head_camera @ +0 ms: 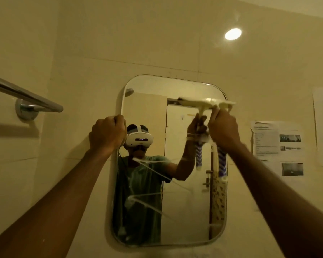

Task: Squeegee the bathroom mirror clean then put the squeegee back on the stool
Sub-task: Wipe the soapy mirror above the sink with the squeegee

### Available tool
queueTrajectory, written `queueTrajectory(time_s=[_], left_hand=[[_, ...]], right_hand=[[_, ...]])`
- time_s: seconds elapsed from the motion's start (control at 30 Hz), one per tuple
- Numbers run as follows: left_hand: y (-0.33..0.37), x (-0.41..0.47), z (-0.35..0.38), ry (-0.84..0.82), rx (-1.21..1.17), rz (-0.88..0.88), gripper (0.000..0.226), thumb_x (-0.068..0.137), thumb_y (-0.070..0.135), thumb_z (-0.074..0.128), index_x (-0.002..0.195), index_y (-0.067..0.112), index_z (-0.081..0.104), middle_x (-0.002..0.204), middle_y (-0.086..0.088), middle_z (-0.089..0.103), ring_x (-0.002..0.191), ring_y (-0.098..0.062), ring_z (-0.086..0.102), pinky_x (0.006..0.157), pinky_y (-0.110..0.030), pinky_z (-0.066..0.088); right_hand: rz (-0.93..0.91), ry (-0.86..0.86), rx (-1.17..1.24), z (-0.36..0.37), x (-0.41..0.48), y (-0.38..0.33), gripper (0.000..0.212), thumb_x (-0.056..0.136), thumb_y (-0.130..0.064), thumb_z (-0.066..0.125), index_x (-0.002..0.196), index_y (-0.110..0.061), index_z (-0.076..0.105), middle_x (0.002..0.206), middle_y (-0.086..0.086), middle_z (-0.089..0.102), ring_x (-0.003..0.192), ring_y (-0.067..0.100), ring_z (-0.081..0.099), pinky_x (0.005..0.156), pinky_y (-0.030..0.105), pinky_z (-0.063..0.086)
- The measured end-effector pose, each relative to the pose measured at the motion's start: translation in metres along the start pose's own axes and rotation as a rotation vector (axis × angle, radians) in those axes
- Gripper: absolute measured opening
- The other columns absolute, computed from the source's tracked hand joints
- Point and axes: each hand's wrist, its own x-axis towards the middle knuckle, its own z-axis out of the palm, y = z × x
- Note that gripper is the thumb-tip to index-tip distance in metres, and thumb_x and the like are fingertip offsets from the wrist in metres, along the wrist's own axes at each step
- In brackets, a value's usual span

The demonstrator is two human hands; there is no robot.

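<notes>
- A chrome towel bar [24, 96] is fixed to the tiled wall at the far left, well apart from your hands.
- Your left arm rises from the bottom left corner, almost straight, with the wrist bent slightly inward.
- Your left hand [107, 133] is curled into a loose fist at the mirror's left edge, about a third of the way down; the fingers wrap onto that edge, though you cannot tell how firmly they grip it.
- The mirror [175, 211] hangs upright on the wall, a rounded rectangle, with thin white streaks crossing its lower and middle glass.
- The squeegee [224, 104] sits against the mirror near its top right corner, with its pale blade roughly level and its right end reaching just past the frame.
- The squeegee's blue-and-white patterned handle hangs down below your fist.
- Your right hand [223, 128] is closed around the squeegee's handle just under the blade, with knuckles facing you.
- Your right arm stretches up from the bottom right corner, nearly straight.
- 2 printed paper sheets [278, 144] are stuck to the wall right of the mirror.
</notes>
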Motion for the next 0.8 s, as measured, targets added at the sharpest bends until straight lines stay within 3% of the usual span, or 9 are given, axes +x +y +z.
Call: queueTrajectory(time_s=[0.13, 0.2, 0.27, 0.33, 0.43, 0.5, 0.63, 0.73, 0.8], left_hand=[[-0.007, -0.014, 0.005, 0.029, 0.007, -0.010, 0.045, 0.098, 0.032, 0.034, 0.056, 0.022, 0.045, 0.050, 0.004, 0.044, 0.048, -0.009, 0.041, 0.049, -0.018, 0.023], [-0.009, -0.021, 0.005, 0.025, 0.006, -0.020, 0.044, 0.099, 0.031, 0.034, 0.059, 0.019, 0.048, 0.051, 0.004, 0.044, 0.048, -0.008, 0.042, 0.049, -0.018, 0.024], [-0.008, -0.026, 0.004, 0.017, 0.001, -0.045, 0.042, 0.099, 0.031, 0.034, 0.064, 0.016, 0.051, 0.052, 0.006, 0.043, 0.050, -0.007, 0.040, 0.049, -0.019, 0.024], [-0.005, -0.027, 0.003, -0.012, 0.008, -0.068, 0.038, 0.099, 0.032, 0.033, 0.069, 0.017, 0.052, 0.055, 0.006, 0.041, 0.052, -0.007, 0.038, 0.051, -0.023, 0.026], [-0.004, -0.027, 0.002, -0.026, 0.015, -0.077, 0.038, 0.098, 0.032, 0.032, 0.074, 0.015, 0.056, 0.059, 0.004, 0.041, 0.055, -0.012, 0.039, 0.053, -0.026, 0.027], [-0.005, -0.027, 0.002, -0.033, 0.027, -0.087, 0.042, 0.098, 0.032, 0.032, 0.079, 0.010, 0.061, 0.064, 0.000, 0.045, 0.056, -0.012, 0.038, 0.057, -0.028, 0.029], [-0.009, -0.029, 0.005, -0.039, 0.021, -0.096, 0.044, 0.098, 0.032, 0.031, 0.083, 0.006, 0.064, 0.070, -0.005, 0.052, 0.062, -0.017, 0.046, 0.060, -0.029, 0.033], [-0.014, -0.037, 0.008, -0.026, 0.009, -0.079, 0.042, 0.098, 0.030, 0.032, 0.084, 0.006, 0.063, 0.071, -0.005, 0.052, 0.063, -0.017, 0.045, 0.063, -0.030, 0.034], [-0.014, -0.041, 0.007, -0.032, 0.000, -0.073, 0.040, 0.099, 0.029, 0.033, 0.085, 0.006, 0.063, 0.071, -0.004, 0.052, 0.062, -0.015, 0.044, 0.064, -0.030, 0.034]], right_hand=[[0.097, -0.036, 0.110, 0.034, -0.115, 0.061, 0.027, 0.100, -0.041, 0.038, 0.087, -0.024, 0.054, 0.064, -0.001, 0.064, 0.052, 0.013, 0.065, 0.043, 0.029, 0.057], [0.150, -0.056, 0.089, 0.040, -0.165, 0.074, 0.037, 0.096, -0.052, 0.032, 0.084, -0.024, 0.053, 0.059, -0.006, 0.060, 0.051, 0.006, 0.063, 0.038, 0.016, 0.049], [0.156, -0.116, 0.035, 0.033, -0.194, 0.077, 0.054, 0.080, -0.071, 0.015, 0.076, -0.029, 0.047, 0.054, -0.008, 0.056, 0.044, 0.002, 0.057, 0.034, 0.011, 0.036], [0.111, -0.162, 0.051, 0.021, -0.187, 0.072, 0.055, 0.079, -0.072, 0.015, 0.073, -0.028, 0.048, 0.054, -0.007, 0.053, 0.042, -0.003, 0.054, 0.034, 0.009, 0.035], [0.061, -0.095, 0.125, 0.008, -0.122, 0.056, 0.044, 0.101, -0.046, 0.030, 0.071, -0.023, 0.052, 0.055, -0.006, 0.052, 0.041, -0.005, 0.051, 0.034, 0.007, 0.035], [0.033, -0.035, 0.110, 0.001, -0.071, 0.038, 0.041, 0.105, -0.036, 0.031, 0.072, -0.021, 0.051, 0.057, -0.005, 0.053, 0.041, -0.003, 0.053, 0.034, 0.008, 0.035], [0.088, -0.032, 0.126, 0.011, -0.070, 0.039, 0.038, 0.102, -0.046, 0.027, 0.080, -0.024, 0.050, 0.062, -0.003, 0.060, 0.044, 0.005, 0.057, 0.040, 0.017, 0.042], [0.142, -0.044, 0.126, 0.030, -0.145, 0.072, 0.047, 0.087, -0.066, 0.027, 0.081, -0.026, 0.051, 0.059, -0.002, 0.062, 0.043, 0.004, 0.059, 0.040, 0.017, 0.043], [0.194, -0.061, 0.039, 0.038, -0.196, 0.090, 0.046, 0.087, -0.067, 0.024, 0.076, -0.029, 0.047, 0.054, -0.004, 0.058, 0.040, 0.006, 0.055, 0.037, 0.016, 0.038]])
